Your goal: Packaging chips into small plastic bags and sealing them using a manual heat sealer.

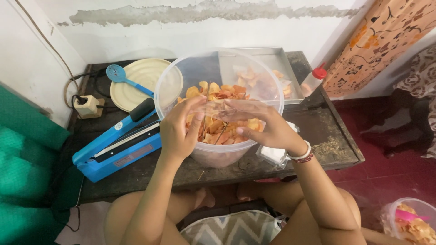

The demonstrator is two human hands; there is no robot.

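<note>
Hands, left (179, 131) and right (265, 124), meet over the tub (218, 154) of orange chips (227, 131) beside the blue sealer (118, 143), fingers pinched shut on a clear bag (217, 109), apparently holding it open directly above the chips.

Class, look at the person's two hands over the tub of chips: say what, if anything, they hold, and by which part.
Both hands, left hand and right hand, hold a small clear plastic bag by its top edge, over the clear tub of orange chips.
</note>
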